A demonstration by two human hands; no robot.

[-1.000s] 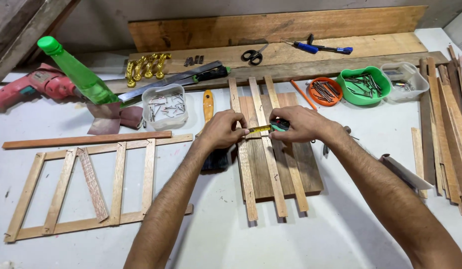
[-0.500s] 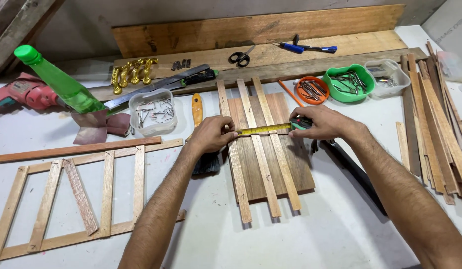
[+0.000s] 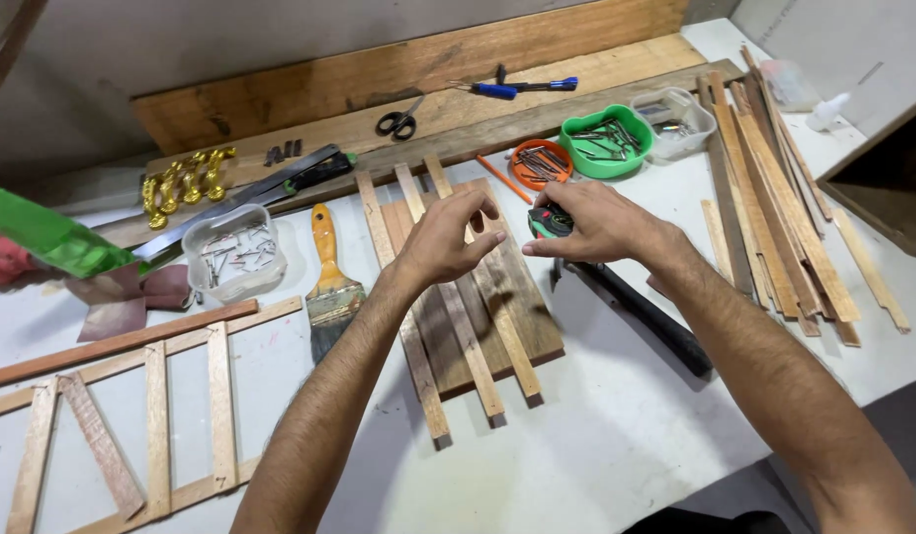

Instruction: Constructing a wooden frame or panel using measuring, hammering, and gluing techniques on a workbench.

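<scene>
My right hand (image 3: 598,223) grips a small dark tape measure (image 3: 549,222) with green and red parts, at the right edge of a flat wooden board (image 3: 537,318). No tape blade shows. Just left of it my left hand (image 3: 446,237) hovers over the board with fingers spread and nothing in it. Three thin wooden slats (image 3: 470,341) lie lengthwise across the board, running toward me past its near edge.
A paintbrush (image 3: 329,287) lies left of the board. A wooden ladder-like frame (image 3: 151,415) sits at the near left. A hammer (image 3: 646,316) lies under my right forearm. Bowls of nails (image 3: 606,138), scissors (image 3: 398,123), loose slats (image 3: 774,198) at right.
The yellow tape that was stretched across the slats between my hands has gone back into its case. My left hand has lifted off the slats and opened. The view has shifted.
</scene>
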